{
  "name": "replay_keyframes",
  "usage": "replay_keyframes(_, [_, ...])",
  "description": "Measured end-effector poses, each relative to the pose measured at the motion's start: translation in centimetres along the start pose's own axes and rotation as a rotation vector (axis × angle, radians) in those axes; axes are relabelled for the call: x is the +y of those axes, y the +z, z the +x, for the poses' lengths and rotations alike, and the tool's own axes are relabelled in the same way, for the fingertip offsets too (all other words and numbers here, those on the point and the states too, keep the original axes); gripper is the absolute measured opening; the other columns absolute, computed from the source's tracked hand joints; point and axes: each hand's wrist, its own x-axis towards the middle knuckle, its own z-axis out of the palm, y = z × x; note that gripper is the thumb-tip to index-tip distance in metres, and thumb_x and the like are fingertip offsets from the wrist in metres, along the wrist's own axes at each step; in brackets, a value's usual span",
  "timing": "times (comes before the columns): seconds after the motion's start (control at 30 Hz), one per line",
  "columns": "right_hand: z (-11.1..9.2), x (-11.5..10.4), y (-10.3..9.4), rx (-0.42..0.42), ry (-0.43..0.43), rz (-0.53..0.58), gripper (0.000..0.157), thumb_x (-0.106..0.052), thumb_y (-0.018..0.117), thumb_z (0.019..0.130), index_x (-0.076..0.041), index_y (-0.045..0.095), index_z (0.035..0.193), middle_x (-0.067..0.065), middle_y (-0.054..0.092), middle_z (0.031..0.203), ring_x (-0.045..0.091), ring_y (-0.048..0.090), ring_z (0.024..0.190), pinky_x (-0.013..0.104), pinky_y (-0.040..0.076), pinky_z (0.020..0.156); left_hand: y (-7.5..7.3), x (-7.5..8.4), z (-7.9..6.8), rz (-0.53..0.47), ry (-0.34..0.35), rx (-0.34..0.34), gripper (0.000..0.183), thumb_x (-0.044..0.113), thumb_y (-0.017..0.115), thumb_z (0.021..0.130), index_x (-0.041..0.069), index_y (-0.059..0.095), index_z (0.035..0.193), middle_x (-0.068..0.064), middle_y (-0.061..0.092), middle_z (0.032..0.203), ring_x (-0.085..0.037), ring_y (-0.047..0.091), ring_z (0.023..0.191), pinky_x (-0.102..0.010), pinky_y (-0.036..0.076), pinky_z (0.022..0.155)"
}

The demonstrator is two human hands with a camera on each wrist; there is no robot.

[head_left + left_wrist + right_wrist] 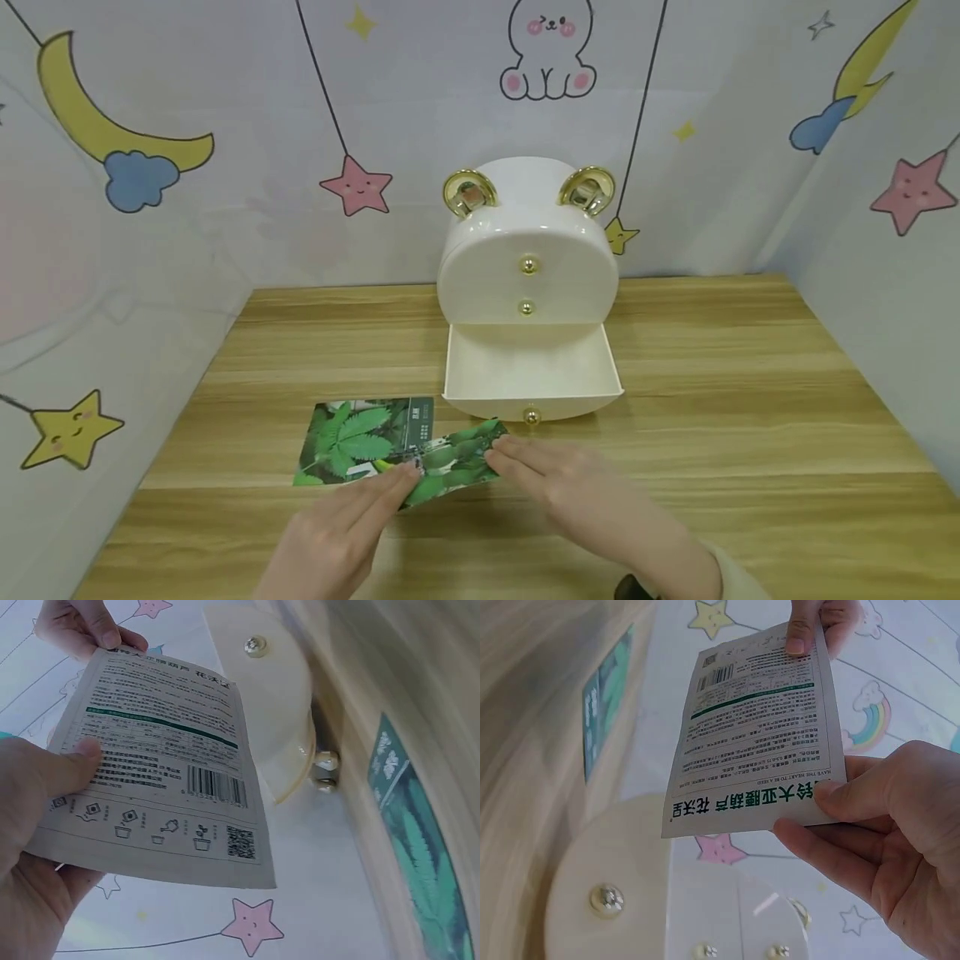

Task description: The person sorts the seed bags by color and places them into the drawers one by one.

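Note:
A flat seed packet [454, 461] with a green printed front is held between both hands, tilted, in front of the open drawer. My left hand [335, 531] pinches one end of it, thumb on the printed back in the left wrist view. At the opposite end my right hand [573, 492] pinches near a corner, its thumb over the large green heading in the right wrist view. The packet's white back [161, 780] carries text, a barcode and small planting drawings. A second seed packet [360, 433], showing green leaves, lies on the table and is partly overlapped by the held one.
A white rounded cabinet [528, 242] with gold ears and knobs stands at the back of the wooden table [750, 400]. Its bottom drawer [532, 362] is pulled out, bare inside. Printed cloth walls [247, 92] with stars and moons enclose the back and sides.

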Motion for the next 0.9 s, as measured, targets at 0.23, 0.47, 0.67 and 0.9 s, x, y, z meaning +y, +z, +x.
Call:
replay_keyframes(0.23, [-0.4,1.2,-1.2,0.115,0.044,0.030,0.061,0.011,0.066,0.060,-0.009,0.060,0.117,0.001,0.064,0.114,0.012,0.063,0.100,0.022,0.054,0.077,0.0,-0.3,1.9,-0.044,0.092,0.143,0.042,0.015,0.025,0.100,0.010,0.062,0.118,-0.001,0.070,0.104,-0.012,0.068,0.086,-0.026,0.056,0.069])
replay_keyframes(0.47, [-1.4,2.3,-2.1,0.128,0.094,0.011,0.054,0.013,0.053,0.067,-0.007,0.060,0.116,0.002,0.064,0.113,0.014,0.062,0.104,0.024,0.054,0.078,0.5,-0.9,3.9,-0.080,0.211,0.209,0.039,0.005,0.028,0.097,0.005,0.061,0.116,-0.003,0.068,0.109,-0.014,0.067,0.092,-0.027,0.055,0.070])
replay_keyframes(0.67, [-1.9,3.2,-2.4,0.191,0.120,-0.018,0.040,-0.001,0.027,0.092,-0.006,0.062,0.112,0.003,0.066,0.109,0.016,0.064,0.099,0.026,0.054,0.074,0.9,-1.2,5.7,-0.094,0.255,0.246,0.040,0.000,0.029,0.094,0.005,0.061,0.118,-0.002,0.067,0.110,-0.013,0.066,0.094,-0.025,0.055,0.072])
replay_keyframes(0.9, [-1.9,4.4,-2.2,0.306,0.146,-0.069,0.040,-0.013,0.026,0.099,-0.005,0.066,0.104,0.004,0.068,0.102,0.016,0.067,0.090,0.027,0.055,0.068,2.2,-1.8,7.6,-0.065,0.310,0.325,0.037,-0.004,0.034,0.093,0.005,0.062,0.116,-0.003,0.069,0.106,-0.014,0.066,0.091,-0.025,0.054,0.069])
